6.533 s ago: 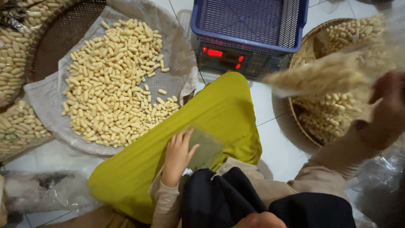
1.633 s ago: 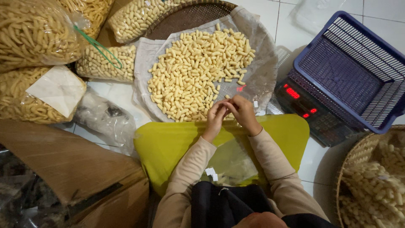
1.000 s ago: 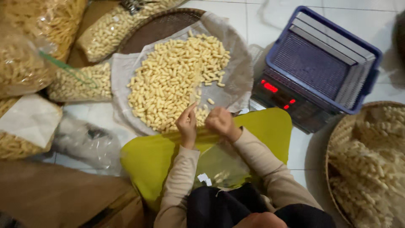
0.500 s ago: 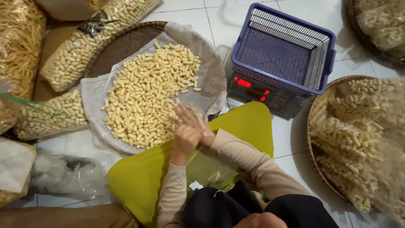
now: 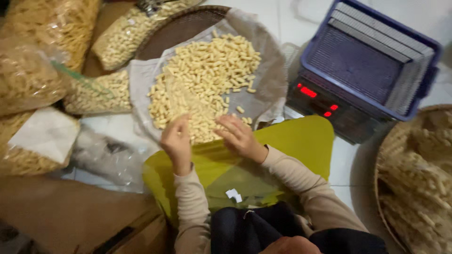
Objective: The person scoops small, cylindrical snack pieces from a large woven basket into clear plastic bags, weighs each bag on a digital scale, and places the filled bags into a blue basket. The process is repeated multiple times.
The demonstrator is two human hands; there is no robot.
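Clear plastic bag (image 5: 188, 106) (nearly see-through) stood over the snack pile (image 5: 207, 75), its near edge pinched by the left hand (image 5: 176, 141); the right hand (image 5: 238, 136), fingers curled, touched its right side.

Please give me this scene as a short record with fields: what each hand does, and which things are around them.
left hand: raised, fingers pinching the edge of a clear plastic bag
right hand: at the near edge of the snack pile, fingers curled
lap: yellow cloth
right side: blue scale with red display, woven tray of snacks
left side: filled snack bags, cardboard box
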